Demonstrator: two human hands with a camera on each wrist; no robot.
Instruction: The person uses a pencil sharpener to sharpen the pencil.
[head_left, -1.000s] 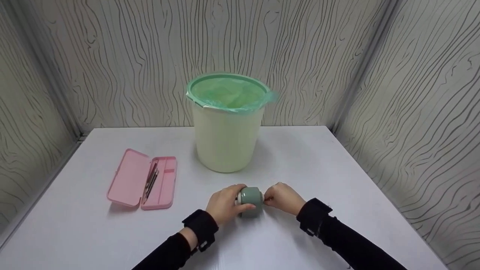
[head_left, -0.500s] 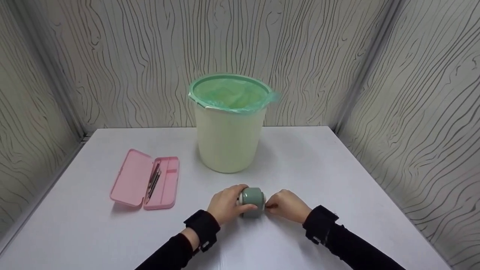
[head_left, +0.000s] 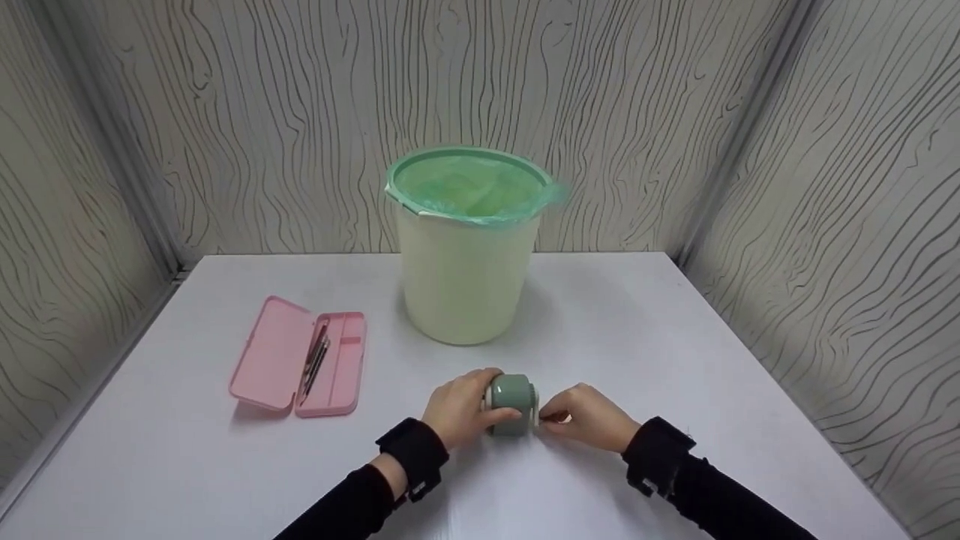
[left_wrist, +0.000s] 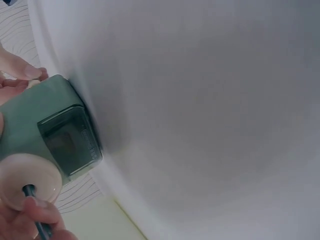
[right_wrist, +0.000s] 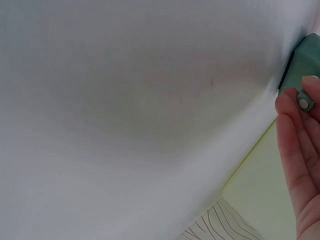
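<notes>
A green crank pencil sharpener (head_left: 511, 405) stands on the white table. My left hand (head_left: 460, 409) grips its left side in the head view, thumb along the near face. In the left wrist view a dark pencil (left_wrist: 30, 191) sits in the hole of its round pale front (left_wrist: 20, 175), with fingertips (left_wrist: 42, 211) of my left hand against it. My right hand (head_left: 589, 416) pinches the crank's small knob (right_wrist: 303, 102) on the opposite side. A dark see-through shavings drawer (left_wrist: 72, 140) shows low on the sharpener. The pencil's tip is hidden inside.
A pale green bin (head_left: 465, 285) with a green bag liner stands behind the sharpener. To the left lies an open pink pencil case (head_left: 349, 375) with several pencils (head_left: 315, 367) in it. Wood-grain-patterned walls (head_left: 322, 112) enclose the table (head_left: 637, 322).
My right hand has shifted round with the crank, whose arm now shows more plainly. The left hand keeps its grip on the sharpener. The whole head view has slid slightly.
</notes>
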